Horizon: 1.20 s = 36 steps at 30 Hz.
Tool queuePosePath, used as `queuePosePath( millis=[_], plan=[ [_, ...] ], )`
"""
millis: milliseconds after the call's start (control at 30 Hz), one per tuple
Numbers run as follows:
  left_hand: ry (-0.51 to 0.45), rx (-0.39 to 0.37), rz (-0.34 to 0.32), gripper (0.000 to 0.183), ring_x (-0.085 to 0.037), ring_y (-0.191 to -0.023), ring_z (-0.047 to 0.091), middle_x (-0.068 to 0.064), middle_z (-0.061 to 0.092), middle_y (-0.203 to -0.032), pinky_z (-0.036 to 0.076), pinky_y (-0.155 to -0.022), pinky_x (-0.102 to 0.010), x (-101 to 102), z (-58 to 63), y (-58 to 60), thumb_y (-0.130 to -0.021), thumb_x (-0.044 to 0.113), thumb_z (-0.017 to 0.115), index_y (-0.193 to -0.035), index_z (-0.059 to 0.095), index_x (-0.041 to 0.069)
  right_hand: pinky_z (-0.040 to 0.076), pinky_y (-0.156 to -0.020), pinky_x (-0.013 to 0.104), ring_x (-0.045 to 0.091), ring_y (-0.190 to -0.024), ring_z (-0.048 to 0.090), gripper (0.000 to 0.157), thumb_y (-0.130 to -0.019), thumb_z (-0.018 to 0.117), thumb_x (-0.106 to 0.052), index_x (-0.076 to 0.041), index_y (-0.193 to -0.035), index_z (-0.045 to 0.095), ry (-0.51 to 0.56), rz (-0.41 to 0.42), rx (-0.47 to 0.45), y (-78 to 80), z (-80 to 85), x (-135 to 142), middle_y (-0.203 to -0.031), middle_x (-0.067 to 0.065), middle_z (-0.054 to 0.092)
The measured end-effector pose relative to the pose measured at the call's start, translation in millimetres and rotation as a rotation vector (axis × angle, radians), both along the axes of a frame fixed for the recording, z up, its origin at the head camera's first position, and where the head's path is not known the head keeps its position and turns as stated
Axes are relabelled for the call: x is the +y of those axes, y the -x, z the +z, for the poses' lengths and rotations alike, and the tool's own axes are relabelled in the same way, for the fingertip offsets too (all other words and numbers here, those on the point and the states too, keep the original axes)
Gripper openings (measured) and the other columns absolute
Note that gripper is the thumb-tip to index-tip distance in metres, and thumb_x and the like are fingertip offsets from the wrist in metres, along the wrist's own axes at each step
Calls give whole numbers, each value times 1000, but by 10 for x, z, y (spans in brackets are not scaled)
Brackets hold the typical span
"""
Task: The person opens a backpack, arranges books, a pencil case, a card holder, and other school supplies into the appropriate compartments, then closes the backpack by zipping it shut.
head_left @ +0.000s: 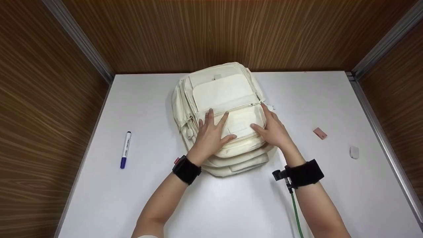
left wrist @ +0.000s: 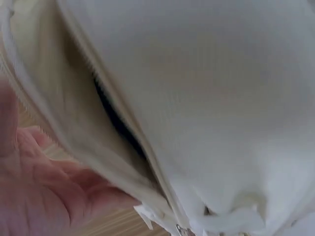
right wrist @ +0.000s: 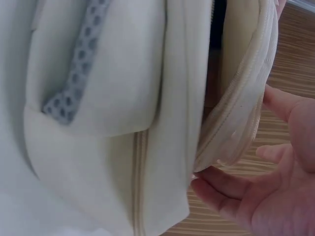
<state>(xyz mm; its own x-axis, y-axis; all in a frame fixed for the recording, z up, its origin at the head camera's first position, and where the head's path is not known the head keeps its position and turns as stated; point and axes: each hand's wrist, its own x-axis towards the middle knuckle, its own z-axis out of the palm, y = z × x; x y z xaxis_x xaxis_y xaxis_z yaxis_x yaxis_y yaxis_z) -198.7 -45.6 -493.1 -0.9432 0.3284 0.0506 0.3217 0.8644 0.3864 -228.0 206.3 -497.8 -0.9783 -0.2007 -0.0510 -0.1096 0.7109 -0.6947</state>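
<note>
Backpack (head_left: 223, 91): cream fabric, rounded | front pocket (head_left: 245, 118): zip-edged, gaping | hands (head_left: 209, 136) (head_left: 275, 131): both released, spread loosely against it

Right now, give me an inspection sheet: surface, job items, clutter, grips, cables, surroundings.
Surface: white tabletop; no spills seen.
Job items: cream backpack, lying flat; front pocket unzipped and gaping, something dark inside, too hidden to identify.
Clutter: blue-capped marker left of the bag; small pink block and small white object to its right.
Left grip: bare hand, fingers spread, at the bag's front.
Right grip: bare hand, fingers extended, at the front's right edge.
Cables: green cable from the right wristband, leaving the frame.
Surroundings: wood-grain panels, metal trim.
</note>
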Motion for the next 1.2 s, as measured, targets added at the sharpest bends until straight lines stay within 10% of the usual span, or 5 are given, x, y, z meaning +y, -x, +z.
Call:
queuePosePath(
  millis=[467,933,1200],
  plan=[
    [87,3,-102,73,-45,-145,3,-31,3,-157,7,-113,-60,-155,-107,106,-90,59,59,-153,34,32,41,-91,66,57,-118,45,101,-87,76,-30,-25,-159,6,-45,-12,-30,-163,24,-182,-153,30,16],
    [73,25,-148,74,-43,-145,5,-27,7,-159,10,-113,-59,-277,-124,212,-88,60,62,-152,37,32,34,-102,63,48,-139,24,84,-87,76,-32,-20,-155,29,-167,175,289,-124,149,-532,-157,27,11],
    [-214,7,-86,66,-30,-144,26,-17,32,-155,19,-116,-44,-404,-111,281,-92,38,69,-147,45,10,10,-114,58,48,-144,5,81,-92,65,-46,-29,-157,21,-281,251,254,-16,38,-720,-158,28,6]
  ],
)
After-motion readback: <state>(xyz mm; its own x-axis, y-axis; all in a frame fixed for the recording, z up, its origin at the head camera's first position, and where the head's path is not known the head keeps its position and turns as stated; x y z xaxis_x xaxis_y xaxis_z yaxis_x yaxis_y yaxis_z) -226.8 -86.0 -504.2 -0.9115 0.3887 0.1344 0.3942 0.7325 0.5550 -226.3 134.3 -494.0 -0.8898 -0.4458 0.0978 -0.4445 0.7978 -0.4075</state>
